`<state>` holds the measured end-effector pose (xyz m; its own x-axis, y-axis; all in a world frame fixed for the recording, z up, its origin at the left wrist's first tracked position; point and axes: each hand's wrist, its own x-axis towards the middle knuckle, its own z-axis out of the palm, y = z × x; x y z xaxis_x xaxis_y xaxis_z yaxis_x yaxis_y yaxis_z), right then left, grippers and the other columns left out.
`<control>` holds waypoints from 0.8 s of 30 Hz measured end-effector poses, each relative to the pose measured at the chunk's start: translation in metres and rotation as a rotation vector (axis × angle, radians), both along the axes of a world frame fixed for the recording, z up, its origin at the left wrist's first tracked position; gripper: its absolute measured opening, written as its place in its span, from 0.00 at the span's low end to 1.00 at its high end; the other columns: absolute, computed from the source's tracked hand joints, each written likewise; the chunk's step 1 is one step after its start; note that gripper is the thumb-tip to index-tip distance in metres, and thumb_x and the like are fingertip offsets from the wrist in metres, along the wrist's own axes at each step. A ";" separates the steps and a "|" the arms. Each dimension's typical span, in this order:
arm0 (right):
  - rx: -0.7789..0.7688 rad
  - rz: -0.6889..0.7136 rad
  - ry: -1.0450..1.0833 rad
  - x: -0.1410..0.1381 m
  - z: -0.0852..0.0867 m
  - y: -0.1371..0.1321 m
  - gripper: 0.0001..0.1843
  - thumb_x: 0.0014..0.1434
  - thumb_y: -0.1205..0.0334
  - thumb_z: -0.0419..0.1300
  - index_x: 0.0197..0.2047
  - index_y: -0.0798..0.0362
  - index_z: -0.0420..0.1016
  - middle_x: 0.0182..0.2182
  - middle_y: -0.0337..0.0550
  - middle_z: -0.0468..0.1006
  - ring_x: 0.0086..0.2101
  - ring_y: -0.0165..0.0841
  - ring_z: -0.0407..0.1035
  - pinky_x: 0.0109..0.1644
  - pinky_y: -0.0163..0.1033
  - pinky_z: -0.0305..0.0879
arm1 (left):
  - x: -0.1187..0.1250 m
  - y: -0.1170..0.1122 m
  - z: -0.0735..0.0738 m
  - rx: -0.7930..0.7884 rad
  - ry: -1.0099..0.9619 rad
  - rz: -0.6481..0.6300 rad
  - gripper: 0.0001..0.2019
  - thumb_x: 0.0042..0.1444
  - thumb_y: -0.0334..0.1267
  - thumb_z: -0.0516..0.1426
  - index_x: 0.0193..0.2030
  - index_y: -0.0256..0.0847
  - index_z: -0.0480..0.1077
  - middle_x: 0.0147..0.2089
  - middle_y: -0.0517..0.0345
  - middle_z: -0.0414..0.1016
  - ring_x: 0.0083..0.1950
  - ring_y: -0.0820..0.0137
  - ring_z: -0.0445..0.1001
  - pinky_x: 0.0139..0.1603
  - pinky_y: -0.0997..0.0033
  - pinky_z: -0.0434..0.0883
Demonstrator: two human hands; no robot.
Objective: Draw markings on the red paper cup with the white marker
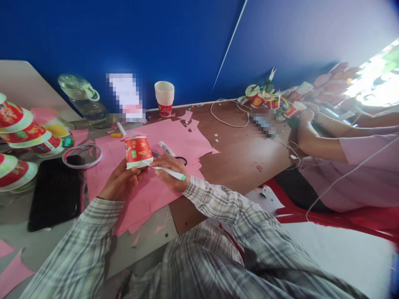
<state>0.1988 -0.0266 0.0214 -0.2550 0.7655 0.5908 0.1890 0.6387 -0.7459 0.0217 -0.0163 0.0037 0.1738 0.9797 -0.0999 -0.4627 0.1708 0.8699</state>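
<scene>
My left hand [120,180] is closed around the lower part of a red paper cup [139,149] with gold and green prints. The cup is turned over, its white rim facing down toward me. Between the fingers of my right hand [171,172] is a white marker pen [172,172] with a green end. Its tip points at the cup's rim, where a pale green tint shows; whether it touches I cannot tell. Under both hands lie pink paper sheets [162,187]. A white glue stick [166,148] and the dark loops of scissors [181,160] rest on the paper beyond my right hand.
At left are stacked decorated cups [26,128], a tape roll [82,156], a black phone [56,193] and a water bottle [84,99]. A cup stack [164,98] stands by the blue wall. At right, a co-worker's hands [307,114] hold a cup; a white cable [230,124] crosses the table.
</scene>
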 end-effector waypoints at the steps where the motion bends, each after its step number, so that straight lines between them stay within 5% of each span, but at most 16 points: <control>1: 0.003 0.009 0.001 0.000 0.000 0.000 0.11 0.58 0.63 0.52 0.41 0.55 0.72 0.37 0.46 0.78 0.39 0.31 0.73 0.53 0.45 0.72 | 0.000 0.000 0.001 0.001 -0.003 0.001 0.20 0.41 0.35 0.59 0.45 0.41 0.66 0.45 0.49 0.71 0.49 0.61 0.68 0.51 0.56 0.60; 24: -0.005 0.014 -0.032 0.000 0.002 -0.001 0.10 0.58 0.62 0.51 0.39 0.55 0.71 0.35 0.44 0.77 0.38 0.32 0.72 0.51 0.44 0.71 | 0.000 -0.002 0.000 0.014 0.013 0.009 0.20 0.42 0.35 0.59 0.45 0.40 0.66 0.46 0.49 0.71 0.47 0.62 0.69 0.51 0.57 0.61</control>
